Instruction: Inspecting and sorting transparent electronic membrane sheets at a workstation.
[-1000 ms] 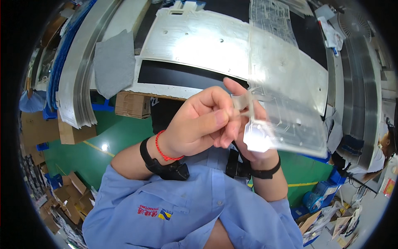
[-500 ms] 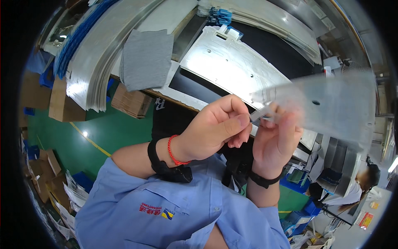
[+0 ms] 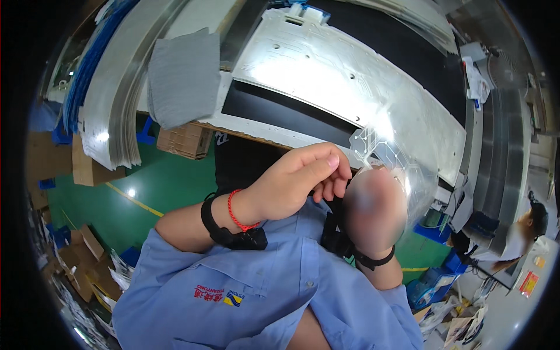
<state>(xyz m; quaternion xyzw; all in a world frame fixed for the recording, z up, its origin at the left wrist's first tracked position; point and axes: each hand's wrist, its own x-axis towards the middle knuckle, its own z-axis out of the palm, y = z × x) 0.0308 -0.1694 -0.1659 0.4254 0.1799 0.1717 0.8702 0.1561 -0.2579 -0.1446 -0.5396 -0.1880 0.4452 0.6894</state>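
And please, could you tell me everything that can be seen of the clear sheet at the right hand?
The clear sheet looks like thin plastic film, bearing pale branching lines and small dots; glare whitens part of it. It spreads beyond and beside the right hand, partly in front of the silvery panel. Blur over the hand hides any grip.

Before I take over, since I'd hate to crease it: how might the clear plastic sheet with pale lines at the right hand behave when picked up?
Looking thin and see-through, the clear plastic sheet is probably light and flexible. Its bright glare suggests a smooth surface, so it may slip.
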